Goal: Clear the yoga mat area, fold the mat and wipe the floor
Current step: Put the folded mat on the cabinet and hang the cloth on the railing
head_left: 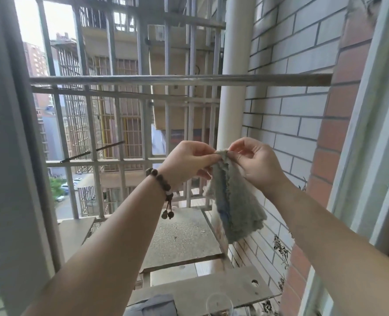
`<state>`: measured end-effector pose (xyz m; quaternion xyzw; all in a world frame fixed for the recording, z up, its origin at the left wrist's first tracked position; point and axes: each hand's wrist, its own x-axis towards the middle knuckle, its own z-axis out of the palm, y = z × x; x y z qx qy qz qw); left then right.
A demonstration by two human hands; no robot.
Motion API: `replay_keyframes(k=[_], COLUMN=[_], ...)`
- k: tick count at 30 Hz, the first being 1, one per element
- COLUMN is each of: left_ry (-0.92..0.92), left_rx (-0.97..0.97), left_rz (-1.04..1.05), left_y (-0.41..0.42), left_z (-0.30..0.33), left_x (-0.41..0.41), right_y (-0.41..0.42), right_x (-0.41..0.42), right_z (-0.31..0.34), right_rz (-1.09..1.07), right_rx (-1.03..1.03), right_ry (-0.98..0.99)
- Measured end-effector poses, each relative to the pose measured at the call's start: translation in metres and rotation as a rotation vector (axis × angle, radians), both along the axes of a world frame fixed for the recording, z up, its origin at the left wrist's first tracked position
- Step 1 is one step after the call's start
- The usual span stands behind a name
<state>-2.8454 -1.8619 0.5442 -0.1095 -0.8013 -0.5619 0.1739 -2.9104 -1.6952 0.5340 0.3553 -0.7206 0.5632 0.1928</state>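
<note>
Two hands pinch one grey cloth point(234, 201) at centre frame: the left hand point(186, 164) and right hand point(256, 161) each clamp a grip on its top edge. One beaded bracelet point(162, 187) circles the left wrist; one horizontal rail point(180, 79) spans the window above.

You have a single view, from the camera on your head. It faces forward and slightly down, out through an open window at the horizontal metal rail point(180, 79), which crosses the frame just above centre. Your forearms reach in from the bottom edge, below the rail, close to the lens. Beyond the rail stand distant apartment blocks point(111, 92).
</note>
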Motion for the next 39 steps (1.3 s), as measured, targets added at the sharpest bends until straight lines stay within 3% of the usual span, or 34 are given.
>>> replay_keyframes(k=[3,5,9,18,23,27,32,39], left_ry=[-0.002,0.017,0.027,0.025,-0.073,0.002,0.132,-0.025], left_rx=[0.012,0.002,0.021,-0.046,-0.148,-0.144,-0.187,0.132], left_rz=[0.051,0.102,0.117,0.12,0.03,0.101,0.35,0.093], left_y=[0.005,0.008,0.006,-0.008,0.009,0.013,0.014,0.012], left_z=[0.003,0.005,0.006,0.005,0.006,0.009,0.013,0.02], left_x=[-0.004,-0.006,-0.009,-0.012,-0.009,-0.011,-0.016,-0.016], right_y=[-0.001,0.001,0.006,0.001,-0.007,-0.005,0.002,0.007], right_x=[0.0,0.006,0.011,0.011,0.013,0.01,0.006,0.0], right_z=[-0.002,0.0,0.0,0.007,0.017,0.024,0.031,0.039], right_rz=[-0.109,-0.002,0.12,0.162,0.197,0.266,0.356,0.312], right_rx=[-0.001,-0.025,0.152,-0.021,-0.037,-0.133,-0.194,-0.191], right_ry=[-0.001,-0.095,-0.177,-0.287,-0.438,-0.632,-0.764,-0.696])
